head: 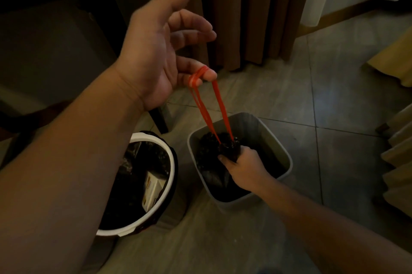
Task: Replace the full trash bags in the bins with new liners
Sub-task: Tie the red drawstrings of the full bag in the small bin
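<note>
Head cam: mid-cinch on the black trash bag (209, 149), down in the grey square bin (275, 140). My left hand (151, 51) hooks the red drawstring (217, 104) taut round its little finger, and my right hand (244, 168) clamps the gathered neck. Next, I reckon: knot it, lift straight out.

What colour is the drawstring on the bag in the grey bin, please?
The drawstring is red, clearest in the head view.

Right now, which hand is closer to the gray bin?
Right. The right hand is inside the gray bin, gripping the black bag; the left hand is above it, holding red drawstrings.
</note>
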